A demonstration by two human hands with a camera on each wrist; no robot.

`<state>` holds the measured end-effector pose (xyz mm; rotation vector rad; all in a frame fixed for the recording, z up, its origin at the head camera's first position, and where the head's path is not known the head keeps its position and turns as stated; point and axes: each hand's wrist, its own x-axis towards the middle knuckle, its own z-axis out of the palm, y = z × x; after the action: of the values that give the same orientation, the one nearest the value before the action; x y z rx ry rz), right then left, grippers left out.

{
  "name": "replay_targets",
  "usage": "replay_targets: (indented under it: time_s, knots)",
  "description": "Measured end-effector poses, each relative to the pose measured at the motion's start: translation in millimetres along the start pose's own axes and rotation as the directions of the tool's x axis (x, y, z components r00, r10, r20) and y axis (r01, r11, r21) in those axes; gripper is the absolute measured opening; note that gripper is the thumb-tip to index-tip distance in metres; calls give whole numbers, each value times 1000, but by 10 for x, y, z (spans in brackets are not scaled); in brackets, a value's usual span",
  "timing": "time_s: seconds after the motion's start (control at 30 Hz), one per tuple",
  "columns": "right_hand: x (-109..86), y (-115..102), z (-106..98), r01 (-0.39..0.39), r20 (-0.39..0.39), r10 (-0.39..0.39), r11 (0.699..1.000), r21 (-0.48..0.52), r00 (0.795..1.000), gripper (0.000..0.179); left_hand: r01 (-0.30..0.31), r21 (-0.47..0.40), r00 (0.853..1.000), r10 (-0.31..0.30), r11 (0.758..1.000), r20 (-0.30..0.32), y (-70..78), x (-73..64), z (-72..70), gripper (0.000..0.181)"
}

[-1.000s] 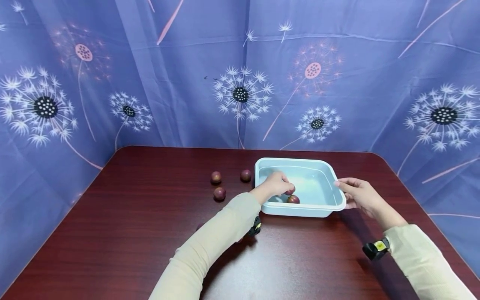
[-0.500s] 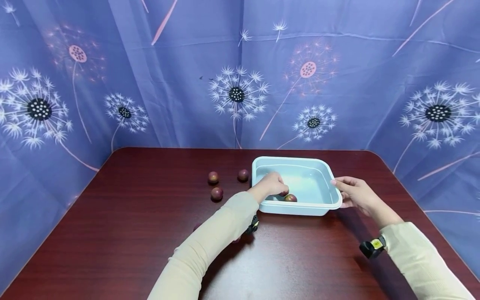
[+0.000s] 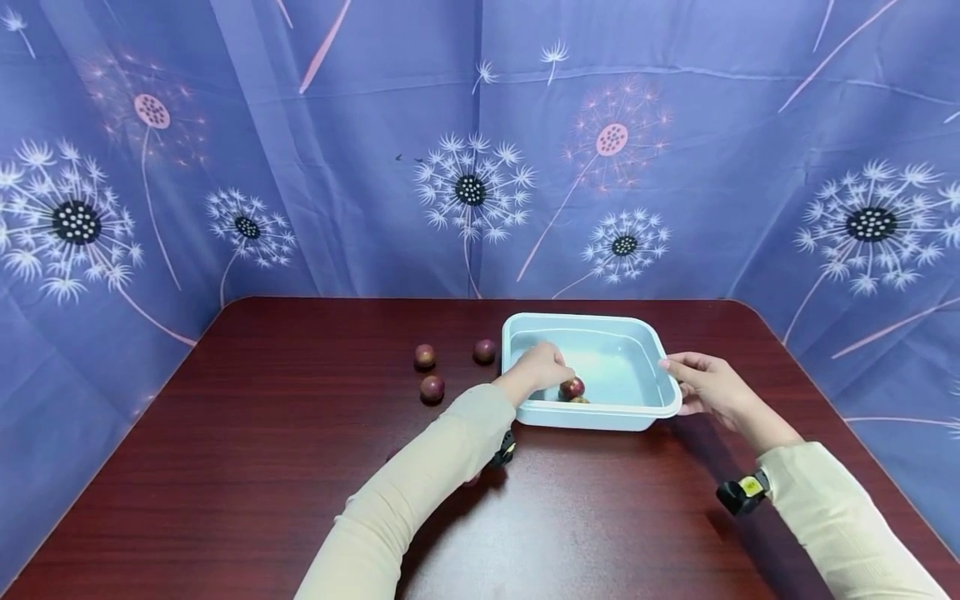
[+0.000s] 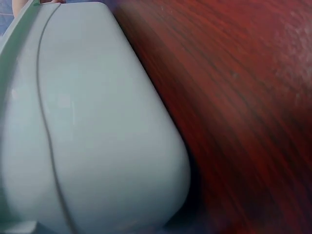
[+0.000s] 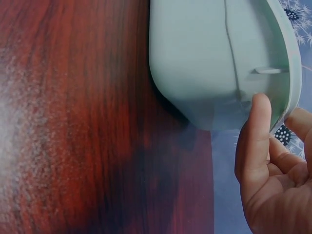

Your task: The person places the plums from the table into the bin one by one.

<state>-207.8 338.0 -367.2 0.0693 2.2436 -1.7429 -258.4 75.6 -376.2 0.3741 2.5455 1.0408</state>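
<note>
A pale blue plastic basin (image 3: 630, 422) sits on the table. My left hand (image 3: 542, 367) reaches over its left side, fingertips at a reddish-purple passion fruit (image 3: 572, 387) that they appear to pinch. Just below and partly covered by it is another passion fruit (image 3: 580, 400) in the basin. Neither the left hand nor the fruit shows in the left wrist view, where the basin's outer wall (image 4: 107, 107) fills much of the picture. At the basin's right end my right hand (image 3: 712, 390) grips the rim, one finger (image 5: 261, 112) lying against the outer wall.
Left of the basin lie three more passion fruits: one near the rim (image 3: 484, 351), one farther left (image 3: 424, 357) and one nearer (image 3: 432, 388). Others show partly behind the left sleeve (image 3: 427, 475). The dark red table (image 3: 225, 433) ends at a blue dandelion-print curtain (image 3: 360, 167).
Inside the basin, the left hand has moved its passion fruit slightly, and more of that fruit shows than half a second ago. It now overlaps the other one. The right hand keeps its grip.
</note>
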Motion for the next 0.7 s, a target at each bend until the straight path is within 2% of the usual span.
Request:
replay_targets:
  time_s: [0.17,0.2,0.37,0.5,0.7]
  knots:
    - [6,2,18,-5,2,5,1000,-19,1000,41,-29,-22,998,28,999,-60,6,-74,-16,15]
    - [6,2,21,-5,3,5,1000,-26,1000,44,-39,-27,997,37,999,-73,6,-87,-17,14]
    - [9,0,35,-3,-1,3,998,-60,1000,51,-77,-109,995,69,991,-70,-16,-103,-43,27]
    - [3,-10,46,-2,-8,2,997,-82,1000,56,-132,-181,991,123,975,-57,-18,-97,-119,30]
    - [-17,-34,42,13,-15,-14,994,-104,1000,58,-202,-197,979,199,959,-33,12,-153,-276,34]
